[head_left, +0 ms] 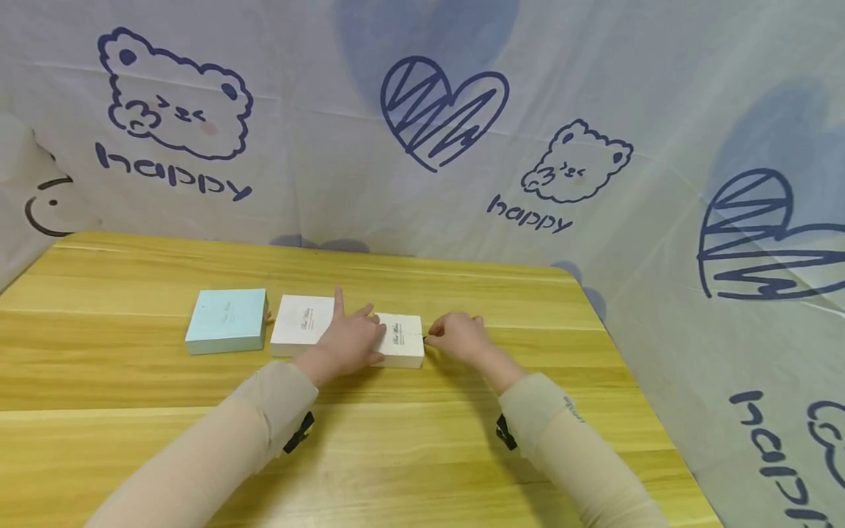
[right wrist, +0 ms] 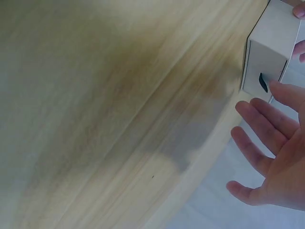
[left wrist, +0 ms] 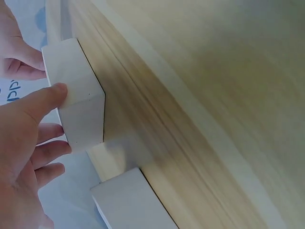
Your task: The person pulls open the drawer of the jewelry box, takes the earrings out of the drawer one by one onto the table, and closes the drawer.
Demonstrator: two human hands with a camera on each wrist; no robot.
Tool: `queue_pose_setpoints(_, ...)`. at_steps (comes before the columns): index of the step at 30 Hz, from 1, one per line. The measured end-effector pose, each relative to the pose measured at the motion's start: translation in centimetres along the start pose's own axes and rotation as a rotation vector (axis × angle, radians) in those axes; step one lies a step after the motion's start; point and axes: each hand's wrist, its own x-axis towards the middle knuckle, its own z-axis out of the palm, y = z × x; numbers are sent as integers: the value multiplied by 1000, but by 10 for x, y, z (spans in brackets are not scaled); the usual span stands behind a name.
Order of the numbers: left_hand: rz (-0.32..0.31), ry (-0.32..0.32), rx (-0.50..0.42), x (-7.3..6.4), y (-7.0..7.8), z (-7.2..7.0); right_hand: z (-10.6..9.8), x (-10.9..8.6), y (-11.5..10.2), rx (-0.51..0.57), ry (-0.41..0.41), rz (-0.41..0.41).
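Note:
A small white drawer box [head_left: 404, 339] with dark printing on top lies on the table. My left hand [head_left: 350, 339] holds it by its left end. In the left wrist view the thumb [left wrist: 58, 93] lies along one edge and other fingers reach the box's far side. At the box's right end my right hand [head_left: 457, 336] has its fingertips close to a dark pull tab [right wrist: 263, 83]. The right wrist view shows a gap between thumb and fingers, with the thumb tip right beside the tab.
Left of the left hand lies a second white box [head_left: 293, 323], partly covered by that hand. Farther left sits a light blue box [head_left: 227, 319] with a small tab on its right side. The wooden table [head_left: 396, 455] ends at a printed cloth [head_left: 317, 147] behind.

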Motion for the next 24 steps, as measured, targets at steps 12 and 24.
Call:
queue_pose_setpoints(12,-58,-37,-147,3,0,-5,3,1,0,19,-9,17)
queue_pose_setpoints(24,-96,-92,-188,12,-9,-8,5,2,0,-19,11,-7)
